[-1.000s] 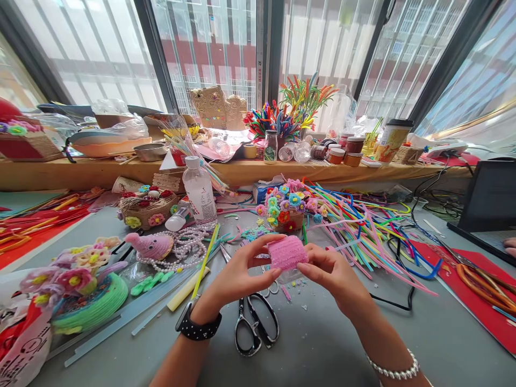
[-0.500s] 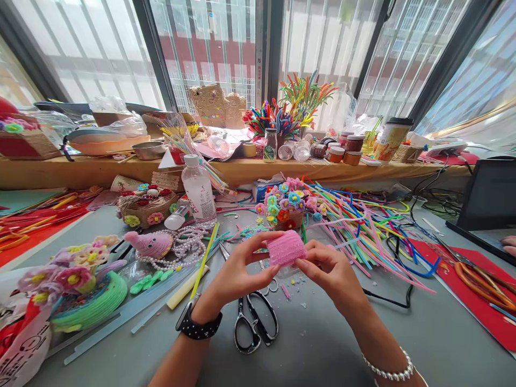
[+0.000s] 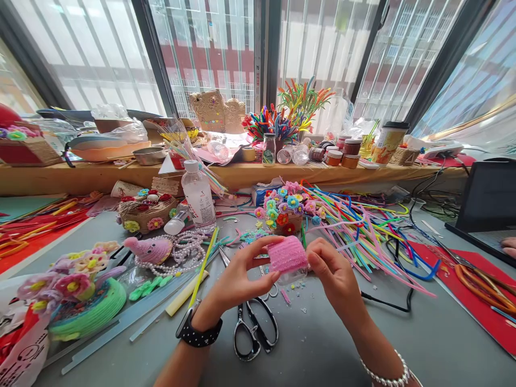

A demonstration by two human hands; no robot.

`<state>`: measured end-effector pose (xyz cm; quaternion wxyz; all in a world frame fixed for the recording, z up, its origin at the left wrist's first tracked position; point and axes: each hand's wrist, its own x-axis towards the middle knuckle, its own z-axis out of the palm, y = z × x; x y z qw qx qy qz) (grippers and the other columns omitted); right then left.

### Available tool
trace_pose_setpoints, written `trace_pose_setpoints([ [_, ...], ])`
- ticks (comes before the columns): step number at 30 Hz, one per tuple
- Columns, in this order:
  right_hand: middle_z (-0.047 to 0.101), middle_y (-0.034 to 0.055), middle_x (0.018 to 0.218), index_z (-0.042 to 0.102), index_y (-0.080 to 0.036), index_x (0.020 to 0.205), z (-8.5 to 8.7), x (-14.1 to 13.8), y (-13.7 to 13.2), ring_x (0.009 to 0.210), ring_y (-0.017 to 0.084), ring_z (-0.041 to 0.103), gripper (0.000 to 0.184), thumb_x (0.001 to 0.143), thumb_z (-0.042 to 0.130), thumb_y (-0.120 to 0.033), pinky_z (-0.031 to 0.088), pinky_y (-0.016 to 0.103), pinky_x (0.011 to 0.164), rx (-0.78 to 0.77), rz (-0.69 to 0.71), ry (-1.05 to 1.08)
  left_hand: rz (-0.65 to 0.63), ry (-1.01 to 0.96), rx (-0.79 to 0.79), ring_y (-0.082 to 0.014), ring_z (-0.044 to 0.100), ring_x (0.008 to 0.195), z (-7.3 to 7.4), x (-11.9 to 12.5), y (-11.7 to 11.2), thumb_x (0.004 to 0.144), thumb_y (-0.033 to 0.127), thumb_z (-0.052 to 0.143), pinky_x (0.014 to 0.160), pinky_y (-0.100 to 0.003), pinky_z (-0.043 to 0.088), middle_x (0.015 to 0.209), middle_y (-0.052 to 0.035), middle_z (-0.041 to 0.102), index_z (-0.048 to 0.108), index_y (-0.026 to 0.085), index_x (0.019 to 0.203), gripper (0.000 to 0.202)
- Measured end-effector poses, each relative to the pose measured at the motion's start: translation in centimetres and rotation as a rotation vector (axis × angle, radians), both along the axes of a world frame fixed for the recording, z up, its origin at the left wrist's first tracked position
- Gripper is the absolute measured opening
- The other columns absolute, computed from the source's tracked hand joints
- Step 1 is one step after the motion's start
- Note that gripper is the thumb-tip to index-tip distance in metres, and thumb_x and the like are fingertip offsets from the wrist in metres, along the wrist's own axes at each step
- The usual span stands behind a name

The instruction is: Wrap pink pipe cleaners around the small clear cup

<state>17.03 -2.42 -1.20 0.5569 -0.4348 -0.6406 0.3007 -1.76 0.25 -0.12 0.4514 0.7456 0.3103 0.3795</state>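
My left hand (image 3: 242, 274) grips a small pink fuzzy piece (image 3: 287, 255) between thumb and fingers. It looks like rows of pink pipe cleaner wound side by side into a short drum. Clear plastic (image 3: 296, 276) shows just below it. At the piece's right edge is my right hand (image 3: 332, 271), thumb and forefinger pinched together; whatever lies between them is hidden. Black-handled scissors (image 3: 256, 330) rest on the grey table (image 3: 306, 349) below my hands. Pink and pastel scraps (image 3: 285, 296) are scattered nearby.
Loose pipe cleaners (image 3: 363, 231) spread at right, beside a flower-covered basket (image 3: 288, 207). Left are a clear bottle (image 3: 199, 196), bead strings (image 3: 189, 250), a pink cone figure (image 3: 151, 250) and glue sticks (image 3: 121, 322). Orange-handled scissors (image 3: 479, 287) and another person's hand (image 3: 508, 246) are far right.
My right fingers have curled in and shifted slightly right, to the edge of the pink piece. My left hand keeps its hold; the piece has tilted a little and sits slightly lower.
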Motion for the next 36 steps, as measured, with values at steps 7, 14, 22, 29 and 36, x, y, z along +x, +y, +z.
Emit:
trace_pose_setpoints([
  [7, 0.042, -0.0006, 0.067, 0.05, -0.019, 0.063, -0.1, -0.37, -0.09, 0.06, 0.012, 0.039, 0.035, 0.086, 0.048, -0.045, 0.031, 0.026, 0.054, -0.021, -0.009, -0.013, -0.023, 0.021, -0.009, -0.0219, 0.053, 0.112, -0.35, 0.11, -0.01, 0.078, 0.026, 0.059, 0.093, -0.032, 0.047, 0.129, -0.0078, 0.052, 0.049, 0.022, 0.122, 0.045],
  [14, 0.042, -0.0006, 0.066, 0.049, -0.019, 0.062, -0.41, -0.52, -0.06, 0.06, 0.013, 0.039, 0.034, 0.085, 0.05, -0.043, 0.032, 0.026, 0.055, -0.028, -0.025, -0.008, -0.018, 0.03, -0.04, -0.0222, 0.053, 0.113, -0.27, 0.15, 0.03, 0.077, 0.029, 0.062, 0.095, -0.035, 0.047, 0.131, -0.0072, 0.051, 0.051, 0.024, 0.121, 0.046],
  [22, 0.039, -0.0014, 0.065, 0.046, -0.019, 0.061, -0.39, -0.6, -0.01, 0.059, 0.012, 0.037, 0.034, 0.086, 0.049, -0.043, 0.031, 0.025, 0.053, -0.053, 0.015, 0.082, -0.052, 0.009, -0.094, -0.0234, 0.054, 0.111, 0.14, -0.13, 0.04, 0.074, 0.031, 0.065, 0.094, -0.037, 0.048, 0.129, -0.0082, 0.053, 0.053, 0.022, 0.121, 0.05],
  [29, 0.038, -0.002, 0.063, 0.044, -0.019, 0.059, -0.31, -0.54, 0.15, 0.059, 0.012, 0.036, 0.036, 0.085, 0.05, -0.043, 0.03, 0.026, 0.053, -0.063, 0.031, 0.091, -0.03, 0.023, -0.082, -0.0228, 0.054, 0.111, 0.12, -0.17, 0.13, 0.073, 0.031, 0.066, 0.093, -0.035, 0.048, 0.129, -0.0083, 0.054, 0.053, 0.022, 0.121, 0.05],
  [36, 0.039, -0.0019, 0.064, 0.045, -0.019, 0.06, -0.33, -0.64, -0.03, 0.058, 0.012, 0.037, 0.035, 0.086, 0.048, -0.042, 0.031, 0.026, 0.053, -0.016, -0.015, 0.033, -0.037, 0.027, -0.07, -0.0232, 0.054, 0.112, 0.41, -0.25, -0.01, 0.073, 0.033, 0.065, 0.094, -0.037, 0.047, 0.13, -0.008, 0.053, 0.053, 0.023, 0.121, 0.05],
])
